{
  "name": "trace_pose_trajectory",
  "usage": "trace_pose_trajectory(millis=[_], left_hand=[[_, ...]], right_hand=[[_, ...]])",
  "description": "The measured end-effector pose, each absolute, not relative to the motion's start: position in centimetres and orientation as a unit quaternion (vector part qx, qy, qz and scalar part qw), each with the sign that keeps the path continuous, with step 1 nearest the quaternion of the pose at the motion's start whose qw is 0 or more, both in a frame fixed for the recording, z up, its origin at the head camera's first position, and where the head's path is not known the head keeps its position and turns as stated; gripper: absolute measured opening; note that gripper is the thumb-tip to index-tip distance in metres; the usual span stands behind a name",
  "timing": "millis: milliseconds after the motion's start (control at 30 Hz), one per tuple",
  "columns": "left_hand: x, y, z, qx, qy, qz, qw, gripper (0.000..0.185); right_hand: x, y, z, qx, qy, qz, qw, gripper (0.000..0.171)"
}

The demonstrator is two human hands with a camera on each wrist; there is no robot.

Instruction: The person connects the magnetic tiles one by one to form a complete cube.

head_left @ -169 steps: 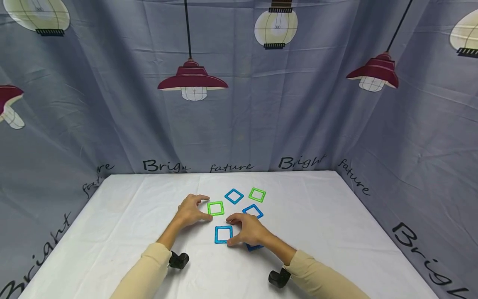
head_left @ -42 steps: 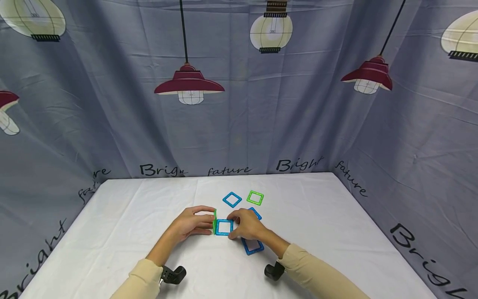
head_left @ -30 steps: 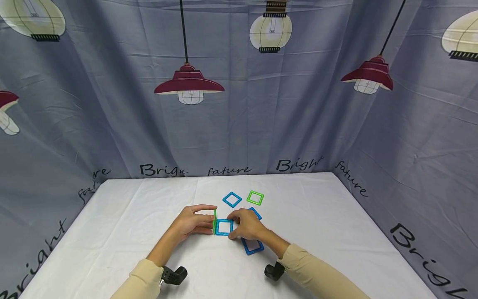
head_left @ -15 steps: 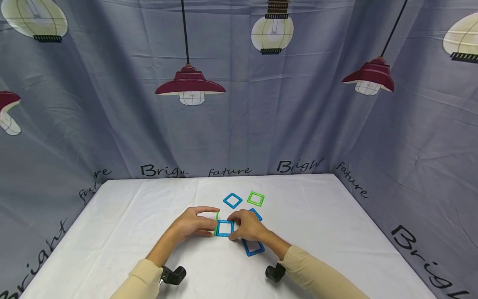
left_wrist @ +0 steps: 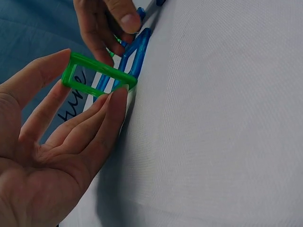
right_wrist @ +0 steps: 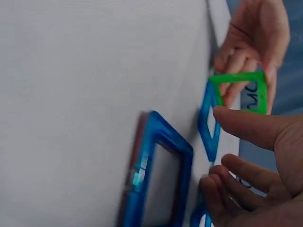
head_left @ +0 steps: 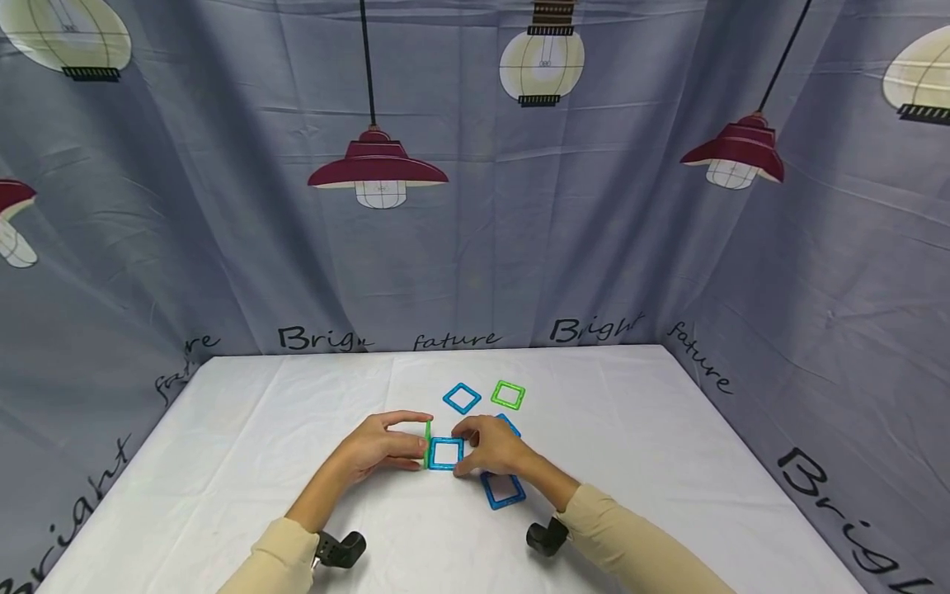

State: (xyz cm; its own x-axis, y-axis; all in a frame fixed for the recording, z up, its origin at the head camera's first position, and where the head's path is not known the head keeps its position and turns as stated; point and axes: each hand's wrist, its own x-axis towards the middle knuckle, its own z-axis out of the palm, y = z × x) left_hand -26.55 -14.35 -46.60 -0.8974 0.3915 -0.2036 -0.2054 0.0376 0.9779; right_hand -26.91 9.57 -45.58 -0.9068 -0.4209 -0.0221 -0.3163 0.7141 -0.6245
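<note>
My left hand pinches a green square frame tile between thumb and fingers and holds it upright on edge. The tile's lower edge meets the left edge of a blue square frame tile lying flat on the white table. My right hand grips that blue tile at its right side. In the left wrist view the green tile sits between thumb and fingertips, touching the blue tile. The right wrist view shows the green tile standing over the blue tile.
A second blue tile lies flat just near of my right hand, and a third peeks out behind it. Farther back lie a blue tile and a green tile. A grey lamp-print curtain walls the table.
Since 5.6 s ago the green tile went from flat to upright against the blue tile, which shifted back. Over the last second both hands stay almost still.
</note>
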Motion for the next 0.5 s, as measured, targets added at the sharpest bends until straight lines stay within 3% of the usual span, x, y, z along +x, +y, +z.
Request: trace_pose_trajectory(millis=[100,333,500], left_hand=[[-26.4,-14.4,-46.5,0.067,0.69,0.688,0.217,0.061],[-26.5,-14.4,-46.4,0.064,0.691,0.687,0.214,0.059],[-26.6,-14.4,-46.6,0.064,0.691,0.687,0.216,0.058]], right_hand=[[-27.6,9.8,-45.3,-0.191,0.917,-0.342,0.078,0.054],[-30.9,9.9,-44.9,-0.114,0.919,-0.378,-0.003,0.065],[-32.8,9.6,-45.6,-0.048,0.921,-0.386,-0.015,0.062]])
